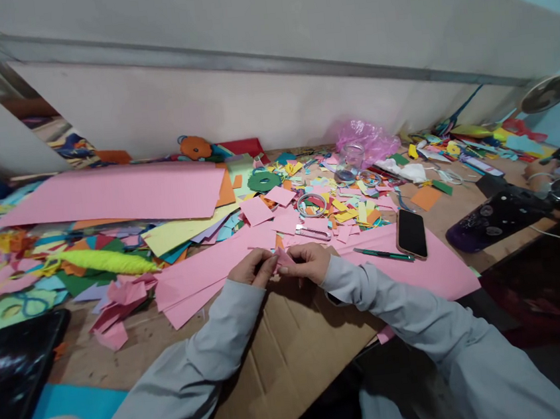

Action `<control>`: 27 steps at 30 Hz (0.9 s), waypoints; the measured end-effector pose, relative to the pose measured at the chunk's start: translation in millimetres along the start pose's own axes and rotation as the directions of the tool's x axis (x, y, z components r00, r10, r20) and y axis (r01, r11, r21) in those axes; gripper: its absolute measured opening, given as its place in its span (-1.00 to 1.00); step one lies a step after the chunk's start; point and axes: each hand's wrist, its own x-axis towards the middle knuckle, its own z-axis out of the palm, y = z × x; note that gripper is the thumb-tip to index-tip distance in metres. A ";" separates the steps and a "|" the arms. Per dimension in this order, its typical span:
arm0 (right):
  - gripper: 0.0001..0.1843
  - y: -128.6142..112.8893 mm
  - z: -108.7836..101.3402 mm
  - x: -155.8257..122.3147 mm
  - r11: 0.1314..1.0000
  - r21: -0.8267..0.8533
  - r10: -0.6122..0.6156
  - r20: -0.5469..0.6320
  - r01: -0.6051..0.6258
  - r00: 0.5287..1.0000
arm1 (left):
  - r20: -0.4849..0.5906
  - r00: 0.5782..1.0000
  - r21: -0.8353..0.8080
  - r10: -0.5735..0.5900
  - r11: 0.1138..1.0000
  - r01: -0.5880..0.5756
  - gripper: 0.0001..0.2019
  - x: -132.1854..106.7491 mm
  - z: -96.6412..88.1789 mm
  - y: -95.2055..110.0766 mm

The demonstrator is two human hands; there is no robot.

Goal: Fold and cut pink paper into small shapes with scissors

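Note:
Between my two hands, over the table's front, is a small piece of pink paper point(283, 258). My left hand point(255, 268) pinches its left side and my right hand point(308, 264) grips its right side, fingers closed. The fingers hide part of the paper, so its exact folds cannot be made out. Beneath my hands lies a brown cardboard sheet point(295, 354). Long pink paper strips point(201, 271) spread to the left of my hands. Just beyond them rests a small metal-edged tool point(313, 233), near a roll of tape point(311, 205).
At right lie a phone point(411, 233), a green pen-like tool point(383, 254) and a dark tumbler point(498, 216). Large pink sheets point(123, 194) and colourful scraps cover the back and left. A glass jar point(353, 157) stands by a pink plastic bag point(367, 141). A black device point(19, 370) sits front left.

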 end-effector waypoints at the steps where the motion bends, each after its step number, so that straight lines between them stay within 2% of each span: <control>1: -0.52 1.2 0.5 -0.1 1.000 0.006 -0.002 -0.005 0.002 1.000 | 0.002 1.000 -0.006 -0.002 1.000 0.002 -0.73 0.2 -0.4 -0.4; 6: -0.52 1.4 4.5 -1.9 0.999 0.045 0.024 -0.011 -0.024 1.000 | 0.013 0.997 -0.044 -0.080 0.996 0.080 -0.73 -1.0 -2.9 2.4; 12: -0.56 -5.9 1.9 -6.9 0.998 -0.052 0.037 0.012 -0.036 0.999 | -0.103 0.973 -0.174 -0.207 0.967 0.187 -0.66 6.1 -16.7 13.1; 15: -0.59 -4.4 -5.3 -6.6 0.998 -0.051 -0.040 -0.021 0.038 0.999 | -0.112 0.972 -0.211 -0.207 0.961 0.180 -0.63 14.8 -29.3 13.9; 18: -0.70 -3.0 -11.8 -4.7 0.969 -0.084 -0.238 -0.101 0.230 0.966 | -0.022 0.966 -0.271 -0.259 0.931 0.243 -0.58 19.4 -36.4 11.3; 21: -0.78 -5.5 -13.4 -4.5 0.896 -0.210 -0.406 -0.033 0.391 0.913 | 0.144 0.932 -0.289 -0.332 0.887 0.360 -0.61 17.9 -34.3 8.4; 24: -0.80 -8.2 -10.8 -5.7 0.847 -0.249 -0.463 0.091 0.470 0.882 | 0.283 0.890 -0.269 -0.357 0.861 0.431 -0.64 14.8 -29.2 5.9; 27: -0.79 -7.7 -8.8 -6.0 0.822 -0.271 -0.476 0.155 0.500 0.866 | 0.346 0.875 -0.237 -0.338 0.871 0.430 -0.65 14.2 -26.8 3.5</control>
